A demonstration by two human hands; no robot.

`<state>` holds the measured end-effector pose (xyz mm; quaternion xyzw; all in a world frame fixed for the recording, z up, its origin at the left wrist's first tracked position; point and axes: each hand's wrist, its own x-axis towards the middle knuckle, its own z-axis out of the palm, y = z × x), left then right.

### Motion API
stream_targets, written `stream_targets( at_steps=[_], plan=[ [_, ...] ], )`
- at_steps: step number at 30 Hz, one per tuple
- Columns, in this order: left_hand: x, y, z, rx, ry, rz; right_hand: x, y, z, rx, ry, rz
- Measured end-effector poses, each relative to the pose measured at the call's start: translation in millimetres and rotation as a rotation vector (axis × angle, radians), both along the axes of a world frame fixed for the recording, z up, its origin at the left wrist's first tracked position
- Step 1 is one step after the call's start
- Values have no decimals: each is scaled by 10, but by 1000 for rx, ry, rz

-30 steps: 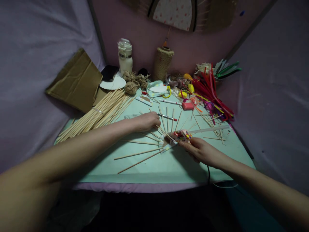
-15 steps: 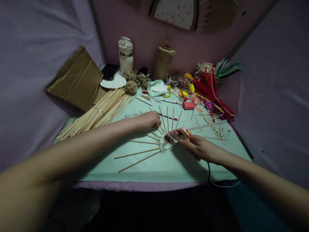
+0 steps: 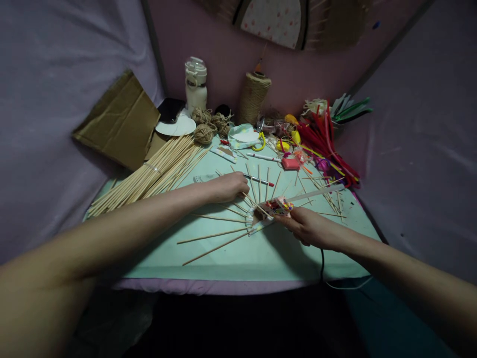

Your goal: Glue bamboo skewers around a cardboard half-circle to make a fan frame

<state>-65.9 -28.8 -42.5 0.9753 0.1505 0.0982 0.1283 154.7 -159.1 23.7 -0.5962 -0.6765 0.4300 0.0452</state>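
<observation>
My left hand is closed, its fingertips pinching one end of a thin wooden stick. That stick slants down to the right, its far end near the glue gun's tip. In my right hand is a glue gun with a colourful patterned body. A long translucent glue stick juts from its back. Under the gun lies a small cardboard piece, partly hidden, with a whitish edge. Several wooden sticks fan out from it to the left and back.
A bundle of wooden sticks lies left, before a cardboard sheet. At the back stand a bottle, twine balls and a twine spool. Red pipe cleaners lie right; a cord hangs over the front edge.
Both hands keep nearly the same place and hold. The glue stick's free end has shifted slightly left, and the whole view has moved a little.
</observation>
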Motion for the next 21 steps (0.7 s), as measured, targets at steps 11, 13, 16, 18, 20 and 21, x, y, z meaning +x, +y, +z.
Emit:
stream_targets(
  at_steps=[11, 13, 16, 18, 20, 21],
  plan=[
    [-1, -18, -15, 33, -1, 9, -9, -42, -9, 13, 8, 1],
    [-4, -20, -15, 41, 2, 14, -13, -44, 3, 6, 21, 10],
    [-16, -27, -6, 44, 4, 14, -13, -54, 5, 1, 23, -9],
    [-27, -31, -2, 41, -4, 17, -9, -71, -8, 4, 26, -37],
    [-39, -33, -3, 31, -17, 24, -2, -96, -27, -2, 33, -67],
    [-45, -34, -4, 21, -21, 26, 2, -109, -36, -5, 40, -81]
  ],
)
